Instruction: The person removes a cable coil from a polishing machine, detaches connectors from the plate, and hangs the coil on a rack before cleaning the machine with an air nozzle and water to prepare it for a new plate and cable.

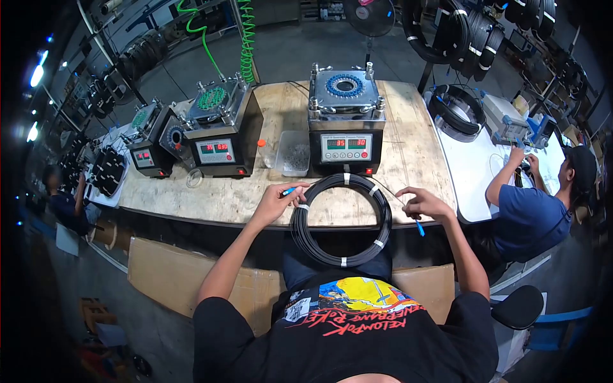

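A coil of black cable [384, 217], bound with several white tape bands, rests across my lap and against the table's front edge. My left hand [276, 203] is closed at the coil's left side, pinching a cable end with a blue connector [289, 191]. To the right of the coil, my right hand [428, 205] pinches the cable's other end between curled fingers. A second blue connector [419, 228] hangs just below that hand. Thin cable runs from the top of the coil out to both hands.
A polishing machine [347, 147] with red digits stands ahead on the wooden table [408, 140]. Beside it are a clear tub [295, 153], an orange-capped bottle [262, 153] and another machine [217, 150]. A co-worker [533, 214] sits at right; another person [67, 204] is far left.
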Tool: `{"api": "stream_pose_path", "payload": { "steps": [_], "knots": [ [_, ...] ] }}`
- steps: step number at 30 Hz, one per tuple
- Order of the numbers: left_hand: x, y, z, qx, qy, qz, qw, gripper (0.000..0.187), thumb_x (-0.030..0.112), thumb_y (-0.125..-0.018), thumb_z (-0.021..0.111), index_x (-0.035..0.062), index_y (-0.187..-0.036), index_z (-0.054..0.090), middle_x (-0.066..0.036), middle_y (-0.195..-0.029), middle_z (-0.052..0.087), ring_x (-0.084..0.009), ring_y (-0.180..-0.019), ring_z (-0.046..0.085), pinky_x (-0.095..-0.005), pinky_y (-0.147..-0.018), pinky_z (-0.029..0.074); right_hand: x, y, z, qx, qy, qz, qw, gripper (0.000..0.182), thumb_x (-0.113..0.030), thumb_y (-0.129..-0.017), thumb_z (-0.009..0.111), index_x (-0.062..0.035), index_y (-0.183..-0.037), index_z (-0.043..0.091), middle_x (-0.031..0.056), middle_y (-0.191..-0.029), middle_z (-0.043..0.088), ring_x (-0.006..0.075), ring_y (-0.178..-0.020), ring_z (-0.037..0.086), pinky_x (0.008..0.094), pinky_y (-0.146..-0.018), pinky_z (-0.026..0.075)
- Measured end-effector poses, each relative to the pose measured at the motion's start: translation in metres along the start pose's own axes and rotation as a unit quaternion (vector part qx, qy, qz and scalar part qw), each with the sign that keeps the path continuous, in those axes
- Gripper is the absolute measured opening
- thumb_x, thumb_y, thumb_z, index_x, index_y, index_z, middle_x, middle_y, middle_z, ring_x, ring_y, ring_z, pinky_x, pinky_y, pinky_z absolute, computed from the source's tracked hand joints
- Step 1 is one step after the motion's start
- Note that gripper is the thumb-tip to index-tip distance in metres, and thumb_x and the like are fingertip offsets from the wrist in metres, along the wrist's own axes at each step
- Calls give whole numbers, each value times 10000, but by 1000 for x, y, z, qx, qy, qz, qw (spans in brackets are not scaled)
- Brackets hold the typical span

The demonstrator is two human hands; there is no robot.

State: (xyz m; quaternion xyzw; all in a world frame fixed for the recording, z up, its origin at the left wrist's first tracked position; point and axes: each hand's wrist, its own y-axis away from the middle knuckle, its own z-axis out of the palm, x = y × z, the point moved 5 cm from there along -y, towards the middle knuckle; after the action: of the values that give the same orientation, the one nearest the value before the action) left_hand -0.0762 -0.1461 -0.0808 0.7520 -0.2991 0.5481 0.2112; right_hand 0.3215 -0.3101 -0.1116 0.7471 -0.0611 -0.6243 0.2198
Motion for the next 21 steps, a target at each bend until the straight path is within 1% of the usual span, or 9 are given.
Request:
{"api": "stream_pose_path", "payload": {
  "steps": [1, 2, 5, 7, 9, 11, 13, 17, 21],
  "knots": [
    [5, -3, -2, 22, -29, 13, 999, 279, 213, -1039, 648, 13, -1211, 742, -40, -979, 717, -96, -818, 640, -259, -739, 495, -20, 2, -1, 20, -3, -53, 998, 271, -101, -978, 623, 33, -1213, 650, 97, -797, 699, 127, -659, 642, 265, -612, 515],
    [23, -5, -3, 78, -122, 69, 987, 236, 175, -1018, 679, 23, -1173, 769, -16, -885, 647, -87, -790, 607, -243, -732, 496, -38, 1, -2, 36, -13, -81, 996, 250, -133, -1001, 613, 37, -1176, 666, 90, -813, 704, 129, -683, 651, 263, -634, 519],
    [37, -24, -1, 123, -29, 141, 982, 229, 137, -988, 709, 11, -1171, 765, -27, -919, 633, -114, -842, 644, -257, -759, 540, -90, -2, 7, 84, -86, -176, 977, 262, -188, -1057, 573, 36, -1142, 677, 87, -946, 722, 125, -795, 669, 253, -687, 521],
    [43, -36, 5, 146, 33, 136, 979, 242, 88, -962, 729, -1, -1186, 753, -44, -928, 678, -99, -813, 662, -244, -725, 554, -122, -7, 20, 140, 6, -228, 964, 229, -162, -1069, 550, 17, -1151, 665, 87, -949, 725, 127, -792, 668, 263, -676, 503],
    [50, -48, 15, 168, 97, 131, 972, 270, 40, -936, 749, -14, -1201, 741, -61, -938, 723, -84, -784, 680, -232, -690, 568, -124, -31, 30, 186, 86, -249, 946, 192, -110, -1019, 638, 31, -1129, 708, 62, -936, 696, 112, -791, 635, 245, -662, 489],
    [59, -55, 29, 169, 138, 136, 966, 361, 8, -914, 765, -10, -1267, 695, -67, -879, 743, -76, -742, 686, -227, -665, 574, -150, -33, 51, 265, 204, -321, 886, 193, -130, -973, 723, 55, -1030, 726, 58, -839, 626, 119, -765, 610, 271, -667, 498],
    [66, -62, 39, 168, 153, 148, 963, 394, 8, -909, 771, -2, -1291, 676, -54, -841, 737, -73, -736, 682, -228, -660, 573, -157, -47, 65, 286, 162, -368, 870, 199, -122, -963, 737, 76, -990, 731, 72, -813, 598, 119, -764, 600, 279, -663, 487],
    [51, -83, 49, 151, 175, 149, 961, 296, 71, -935, 767, -11, -1217, 727, -40, -829, 730, -60, -725, 669, -234, -645, 576, -146, -80, 79, 233, -20, -286, 929, 166, -78, -977, 713, 45, -1089, 726, -2, -789, 651, 48, -662, 530, 224, -574, 426],
    [49, -95, 56, 137, 205, 141, 959, 316, 151, -1004, 705, -21, -1269, 707, -32, -886, 729, -65, -736, 656, -231, -664, 576, -143, -98, 86, 233, -46, -323, 916, 183, -96, -997, 696, 50, -1100, 736, -13, -748, 655, 26, -618, 507, 222, -523, 398]
  ]
}}
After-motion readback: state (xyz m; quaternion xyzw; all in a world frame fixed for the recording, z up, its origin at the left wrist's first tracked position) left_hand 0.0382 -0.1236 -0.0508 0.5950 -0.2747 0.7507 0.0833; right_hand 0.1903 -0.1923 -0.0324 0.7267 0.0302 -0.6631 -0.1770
